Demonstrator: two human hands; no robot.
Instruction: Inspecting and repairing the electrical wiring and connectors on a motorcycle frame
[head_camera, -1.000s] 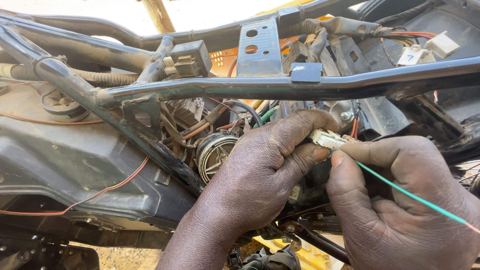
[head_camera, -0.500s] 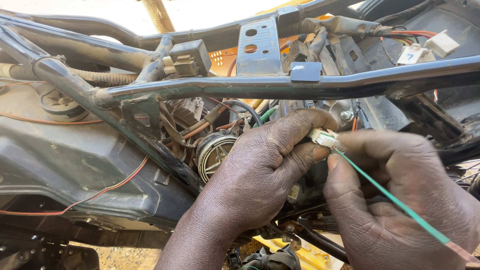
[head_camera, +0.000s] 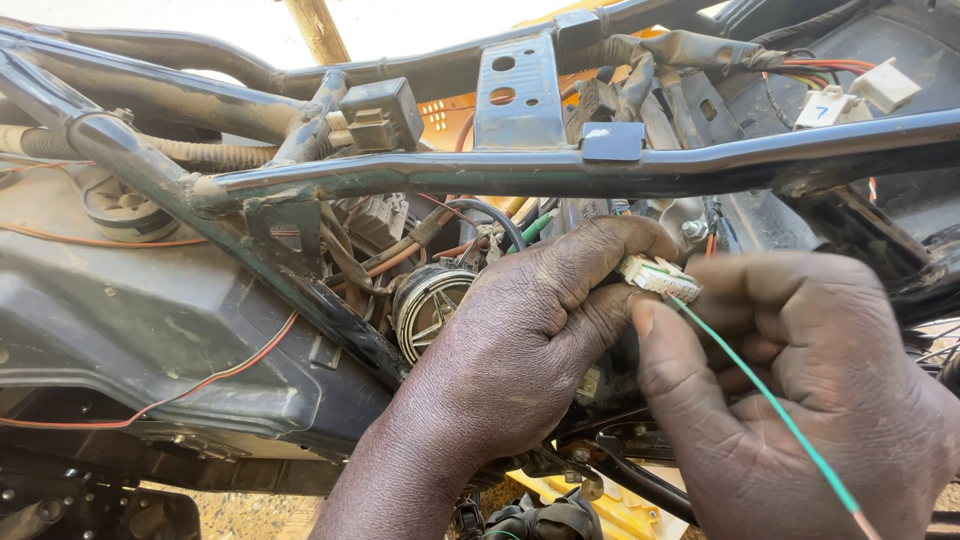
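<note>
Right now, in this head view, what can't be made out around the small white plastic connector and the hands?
- Small white plastic connector: its left end, covered by the left hand.
- Thin green wire: its far end, cut off by the bottom edge.
- Right hand: its wrist, cut off by the frame's edge.
- Parts behind both hands: hidden under the black metal frame tube.

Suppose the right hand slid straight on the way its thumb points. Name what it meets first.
Probably the white connector, which the right hand already touches at its thumb tip, pinched by the left hand. Depth beyond is unclear.
</note>
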